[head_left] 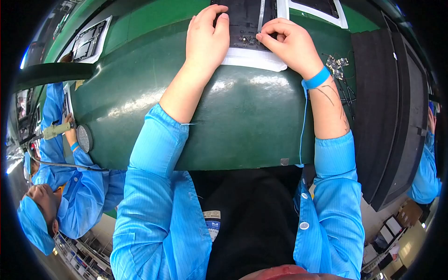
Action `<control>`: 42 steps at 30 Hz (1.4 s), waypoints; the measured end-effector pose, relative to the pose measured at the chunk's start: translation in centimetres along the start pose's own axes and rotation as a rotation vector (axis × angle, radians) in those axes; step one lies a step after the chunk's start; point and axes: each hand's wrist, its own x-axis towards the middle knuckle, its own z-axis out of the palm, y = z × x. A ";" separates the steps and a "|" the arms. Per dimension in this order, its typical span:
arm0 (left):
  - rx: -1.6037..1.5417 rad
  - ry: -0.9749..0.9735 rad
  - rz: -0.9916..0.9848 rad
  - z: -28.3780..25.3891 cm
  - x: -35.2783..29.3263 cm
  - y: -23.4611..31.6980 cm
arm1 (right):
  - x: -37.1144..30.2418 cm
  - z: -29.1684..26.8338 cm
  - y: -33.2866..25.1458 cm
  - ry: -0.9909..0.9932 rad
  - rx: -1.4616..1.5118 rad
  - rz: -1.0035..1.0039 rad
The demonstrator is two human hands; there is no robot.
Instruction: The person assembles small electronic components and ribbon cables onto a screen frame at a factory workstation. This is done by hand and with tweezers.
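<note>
A black device panel (238, 21) with a small circuit board (249, 41) near its close edge lies in a white tray (256, 59) at the top of the view. My left hand (207, 42) rests at the panel's left side, fingers extended and thumb apart; part of the fingertips is hidden by the hand. Thumb and forefinger of my right hand (289, 44) pinch together at the lower end of a flat grey ribbon cable (262, 16), beside the circuit board. A blue wrist strap (317, 78) with a cord circles my right wrist.
Several small boards with thin black wires (337, 65) lie right of my right wrist. Black foam sheets (375, 107) are stacked beyond them. Another framed panel (322, 7) is at the upper right. At left, a co-worker holds a pale green tool (57, 130) near a round metal dish (84, 138).
</note>
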 end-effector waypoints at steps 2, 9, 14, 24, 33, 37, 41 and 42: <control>0.002 0.005 0.028 0.4 0.0 -0.7 | -0.1 0.1 0.0 0.051 -0.013 -0.019; 0.098 -0.032 0.084 0.4 -0.3 -0.9 | 0.0 0.5 1.2 0.171 -0.130 -0.344; 0.168 -0.052 0.132 0.4 -0.4 -1.3 | 0.1 0.5 1.2 0.096 -0.096 -0.326; 0.268 -0.065 0.021 -0.7 0.1 0.4 | 0.9 0.9 1.1 0.084 -0.179 -0.312; 0.305 -0.128 0.006 -0.1 1.5 -0.5 | 1.2 0.4 1.7 0.030 -0.222 -0.244; 0.290 -0.136 0.029 0.3 1.7 -0.9 | 1.4 0.1 1.7 0.022 -0.216 -0.232; 0.227 -0.082 0.101 0.5 1.9 -2.1 | 1.9 0.2 1.7 0.084 -0.198 -0.279; 0.225 -0.083 0.100 0.1 2.3 -1.0 | 1.9 0.2 1.8 0.084 -0.199 -0.278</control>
